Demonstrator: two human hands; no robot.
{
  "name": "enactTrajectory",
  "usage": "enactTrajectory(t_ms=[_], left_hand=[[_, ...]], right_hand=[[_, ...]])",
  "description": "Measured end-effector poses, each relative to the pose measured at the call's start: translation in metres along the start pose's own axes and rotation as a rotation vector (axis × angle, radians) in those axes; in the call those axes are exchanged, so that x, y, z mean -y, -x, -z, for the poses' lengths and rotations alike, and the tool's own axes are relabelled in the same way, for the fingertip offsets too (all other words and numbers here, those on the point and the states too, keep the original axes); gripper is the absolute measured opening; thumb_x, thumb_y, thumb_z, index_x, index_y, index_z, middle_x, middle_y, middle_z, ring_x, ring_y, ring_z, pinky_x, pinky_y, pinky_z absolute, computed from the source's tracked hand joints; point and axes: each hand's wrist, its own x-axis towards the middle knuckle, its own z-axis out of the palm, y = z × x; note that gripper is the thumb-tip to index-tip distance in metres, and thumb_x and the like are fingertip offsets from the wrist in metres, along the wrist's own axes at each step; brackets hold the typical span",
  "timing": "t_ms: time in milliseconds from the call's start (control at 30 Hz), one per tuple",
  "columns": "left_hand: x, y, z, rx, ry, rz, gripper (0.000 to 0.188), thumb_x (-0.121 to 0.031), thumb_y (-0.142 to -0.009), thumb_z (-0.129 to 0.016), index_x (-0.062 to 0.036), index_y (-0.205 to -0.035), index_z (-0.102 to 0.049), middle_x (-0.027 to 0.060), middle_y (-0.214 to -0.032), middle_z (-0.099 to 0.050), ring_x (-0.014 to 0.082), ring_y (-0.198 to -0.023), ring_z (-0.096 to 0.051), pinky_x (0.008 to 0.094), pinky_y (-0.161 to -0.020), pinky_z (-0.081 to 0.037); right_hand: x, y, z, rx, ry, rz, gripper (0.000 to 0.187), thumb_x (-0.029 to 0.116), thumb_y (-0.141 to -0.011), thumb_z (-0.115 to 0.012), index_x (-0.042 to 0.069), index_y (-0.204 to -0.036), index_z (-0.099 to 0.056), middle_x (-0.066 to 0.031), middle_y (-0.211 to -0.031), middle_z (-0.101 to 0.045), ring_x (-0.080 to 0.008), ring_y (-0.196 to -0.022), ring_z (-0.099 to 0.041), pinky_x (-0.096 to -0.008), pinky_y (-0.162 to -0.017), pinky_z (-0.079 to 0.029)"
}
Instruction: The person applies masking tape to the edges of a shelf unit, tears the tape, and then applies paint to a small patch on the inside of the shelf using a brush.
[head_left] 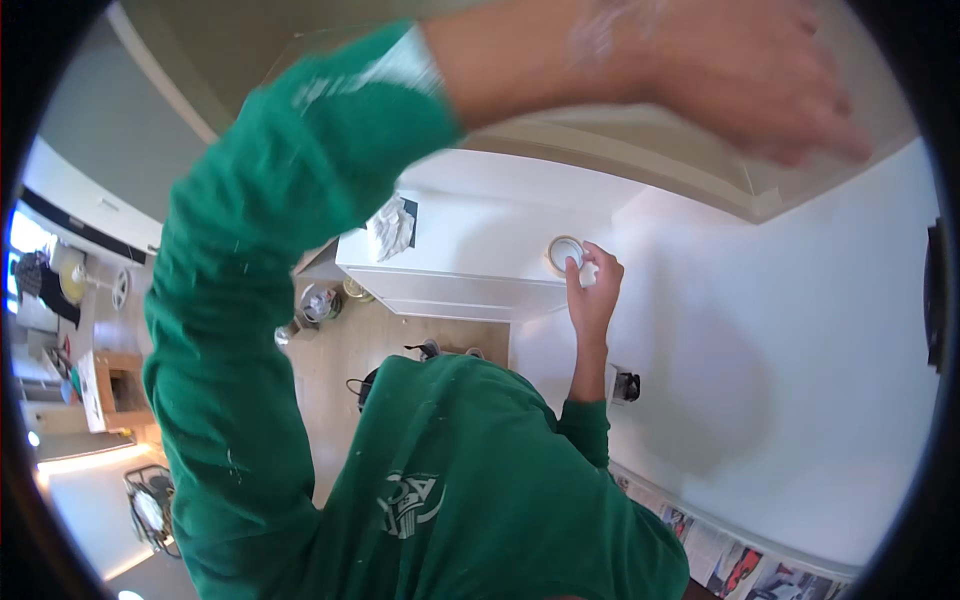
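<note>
My left arm, in a green sleeve with white smears, is raised across the top of the view. The left hand (pixel 755 85) is up near the beige soffit-like edge (pixel 690 180) at the upper right. Its fingers are blurred by motion, and whether anything is in them does not show. Lower down, my right hand (pixel 597 290) grips a tan-rimmed ring, apparently a roll of tape (pixel 553 262), at the right end of the white cabinet top (pixel 490 235). The thumb lies across the roll's near side, with the fingers around its right side.
Crumpled white cloth or paper (pixel 392 228) lies on the cabinet's left part. A white wall (pixel 790 330) rises on the right, with printed sheets (pixel 705 550) along its lower edge. Clear-looking containers (pixel 320 303) stand left of the cabinet; a fan (pixel 120 290) is farther left.
</note>
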Motion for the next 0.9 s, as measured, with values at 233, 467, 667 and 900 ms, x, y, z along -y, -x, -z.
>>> enactTrajectory(t_ms=[233,467,667,900], left_hand=[[-0.124,0.161,0.054,-0.166,0.107,0.398,0.019,-0.015,-0.078,-0.084,-0.0065,-0.086,-0.069,0.0023,-0.073,-0.056,0.0227,-0.063,-0.056,0.0346,-0.058,-0.039],[-0.296,0.289,-0.055,-0.079,0.805,1.769,0.039,-0.026,-0.093,-0.077,-0.0024,-0.123,-0.066,0.0126,-0.106,-0.067,0.0236,-0.098,-0.065,0.0368,-0.088,-0.054],[-0.328,0.291,-0.125,-0.024,0.78,1.256,0.037,-0.027,-0.098,-0.069,0.0007,-0.124,-0.066,0.019,-0.119,-0.07,0.0389,-0.116,-0.062,0.0471,-0.105,-0.046],[-0.288,0.265,-0.157,-0.01,1.373,0.928,0.046,-0.048,-0.104,-0.059,-0.0027,-0.11,-0.066,0.0151,-0.091,-0.065,0.0292,-0.083,-0.063,0.044,-0.074,-0.051]], right_hand=[[-0.096,0.017,-0.054,0.446,0.37,0.183,0.038,0.024,-0.082,-0.079,0.007,-0.115,-0.069,-0.0159,-0.113,-0.066,-0.038,-0.114,-0.058,-0.0537,-0.099,-0.045],[-0.052,0.048,-0.032,0.304,-0.267,-0.245,0.026,0.019,-0.094,-0.076,0.0,-0.084,-0.061,-0.0029,-0.076,-0.059,-0.012,-0.071,-0.052,-0.0309,-0.065,-0.046],[0.033,0.055,0.017,0.342,-0.764,-0.6,0.02,0.012,-0.094,-0.074,-0.005,-0.091,-0.065,-0.0076,-0.085,-0.066,-0.0129,-0.081,-0.064,-0.0287,-0.071,-0.054],[0.047,0.017,0.101,0.138,-0.256,-0.22,0.06,0.03,-0.097,-0.075,0.011,-0.149,-0.051,-0.0126,-0.122,-0.064,-0.0239,-0.107,-0.064,-0.0336,-0.082,-0.059]])
